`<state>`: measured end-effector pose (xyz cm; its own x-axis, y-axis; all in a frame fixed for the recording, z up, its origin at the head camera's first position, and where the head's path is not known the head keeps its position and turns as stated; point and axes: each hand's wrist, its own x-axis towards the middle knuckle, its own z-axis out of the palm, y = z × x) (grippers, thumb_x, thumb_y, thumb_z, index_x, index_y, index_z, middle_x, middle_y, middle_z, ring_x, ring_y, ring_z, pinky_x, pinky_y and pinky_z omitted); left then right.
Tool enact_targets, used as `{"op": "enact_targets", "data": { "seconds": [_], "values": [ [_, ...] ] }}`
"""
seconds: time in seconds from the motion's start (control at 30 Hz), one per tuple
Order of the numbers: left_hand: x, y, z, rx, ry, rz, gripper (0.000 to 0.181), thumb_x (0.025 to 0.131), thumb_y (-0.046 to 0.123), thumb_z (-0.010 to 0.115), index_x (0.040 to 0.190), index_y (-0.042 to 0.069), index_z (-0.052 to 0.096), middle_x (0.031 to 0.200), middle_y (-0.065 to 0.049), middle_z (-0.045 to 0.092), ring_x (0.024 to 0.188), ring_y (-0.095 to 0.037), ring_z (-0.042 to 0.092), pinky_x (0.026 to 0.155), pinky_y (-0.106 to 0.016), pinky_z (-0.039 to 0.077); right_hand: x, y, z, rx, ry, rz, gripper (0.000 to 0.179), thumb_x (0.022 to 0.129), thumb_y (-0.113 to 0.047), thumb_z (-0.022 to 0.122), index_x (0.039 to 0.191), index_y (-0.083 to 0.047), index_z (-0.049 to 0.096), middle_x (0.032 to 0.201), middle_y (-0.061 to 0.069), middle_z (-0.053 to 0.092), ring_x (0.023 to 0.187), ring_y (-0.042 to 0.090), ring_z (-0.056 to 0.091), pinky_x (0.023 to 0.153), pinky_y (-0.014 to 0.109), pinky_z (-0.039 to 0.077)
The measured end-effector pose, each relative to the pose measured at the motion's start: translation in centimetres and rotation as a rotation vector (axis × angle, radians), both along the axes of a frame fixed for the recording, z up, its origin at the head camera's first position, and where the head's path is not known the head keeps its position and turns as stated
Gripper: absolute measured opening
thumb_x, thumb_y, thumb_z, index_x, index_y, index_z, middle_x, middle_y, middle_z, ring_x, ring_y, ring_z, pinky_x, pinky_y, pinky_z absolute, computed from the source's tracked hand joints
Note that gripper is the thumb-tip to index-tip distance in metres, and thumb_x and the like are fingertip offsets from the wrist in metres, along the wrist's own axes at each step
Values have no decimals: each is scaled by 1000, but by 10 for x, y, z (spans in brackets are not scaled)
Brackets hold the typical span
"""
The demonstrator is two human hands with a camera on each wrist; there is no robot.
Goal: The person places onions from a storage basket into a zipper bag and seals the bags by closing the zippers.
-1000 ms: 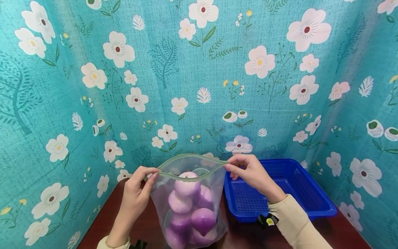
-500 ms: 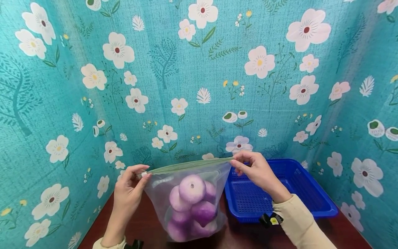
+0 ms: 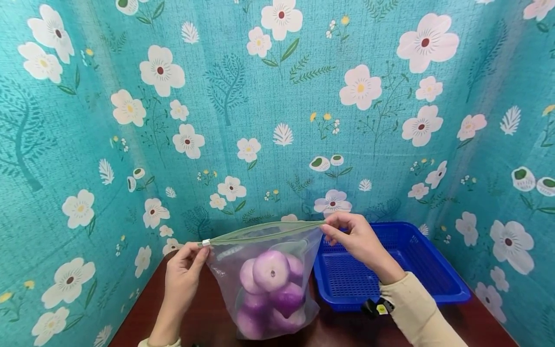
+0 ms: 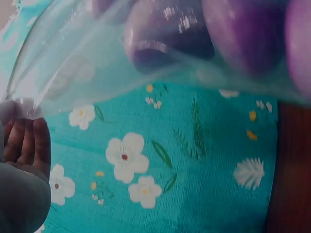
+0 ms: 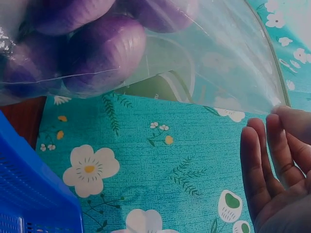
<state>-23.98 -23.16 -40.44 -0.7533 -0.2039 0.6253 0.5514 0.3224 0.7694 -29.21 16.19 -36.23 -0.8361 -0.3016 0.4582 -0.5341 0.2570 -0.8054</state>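
Note:
A clear zip bag (image 3: 223,262) with a green-edged mouth holds several purple onions (image 3: 270,272). My left hand (image 3: 183,273) pinches the bag's top left corner between thumb and finger, at the white slider (image 3: 205,242). At the opposite top corner, the thumb and fingertips of my right hand (image 3: 353,240) pinch the green edge. Stretched between both hands, the mouth shows a narrow gap. In the left wrist view, dark-looking onions (image 4: 167,39) hang close above the left hand (image 4: 29,145). The right wrist view shows the right hand (image 5: 282,170) at the bag's corner.
A blue plastic basket (image 3: 347,303) with a perforated bottom stands on the dark red-brown table (image 3: 204,313), to the right of the bag. Behind and at both sides hangs a teal floral cloth (image 3: 269,188).
The bag's mouth has gone from wide and rounded to long and narrow. My left hand has moved left and down, and the right slightly right. The white slider now shows plainly.

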Motion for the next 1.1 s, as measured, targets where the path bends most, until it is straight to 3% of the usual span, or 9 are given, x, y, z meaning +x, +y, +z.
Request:
{"op": "enact_targets", "data": {
  "seconds": [0.13,0.33,0.63,0.83,0.93,1.03,1.1],
  "values": [
    [0,3,1,15,30,6,7,98,0,64,100,1,71,86,2,69,77,-10,63,71,-16,53,0,1,0,-4,-7,-8,14,101,-19,67,102,-5,72,86,18,70,74,18,69,71,39,62],
    [-3,5,-1,31,58,7,7,99,-1,64,100,0,70,85,3,68,75,-9,61,68,-18,50,-2,1,-1,-14,-8,-6,15,101,-18,67,103,-5,72,89,25,69,77,32,70,70,35,61],
    [-2,7,-18,6,24,-102,12,100,-3,58,109,-3,67,98,6,70,85,-9,61,75,-19,50,-4,0,-4,-24,-30,-23,18,101,-20,67,104,-3,71,88,21,71,74,16,70,71,35,61],
    [-4,7,-24,-1,50,-80,13,101,-1,58,103,0,71,91,5,71,82,-7,61,74,-17,51,-7,2,-5,-11,-31,-42,18,101,-21,67,104,-4,71,88,19,72,77,24,70,72,41,62],
    [-3,10,-23,-3,61,-72,12,101,-1,59,102,2,72,87,3,69,81,-7,61,73,-17,52,-6,2,-5,-8,-42,-48,19,101,-22,67,106,-4,71,93,21,71,80,23,70,73,42,62],
    [-3,12,-22,-24,77,-66,13,101,-1,60,101,3,72,85,2,67,79,-8,60,70,-17,50,-2,0,-5,33,3,-109,21,100,-24,69,115,-9,71,100,14,70,87,15,67,75,39,61],
    [-3,13,-22,-37,89,-63,13,100,-1,60,101,4,72,86,2,67,79,-7,59,69,-17,49,2,-4,-3,67,85,-157,25,99,-22,70,123,-15,70,108,8,68,96,13,65,80,38,60]
  ]
}}
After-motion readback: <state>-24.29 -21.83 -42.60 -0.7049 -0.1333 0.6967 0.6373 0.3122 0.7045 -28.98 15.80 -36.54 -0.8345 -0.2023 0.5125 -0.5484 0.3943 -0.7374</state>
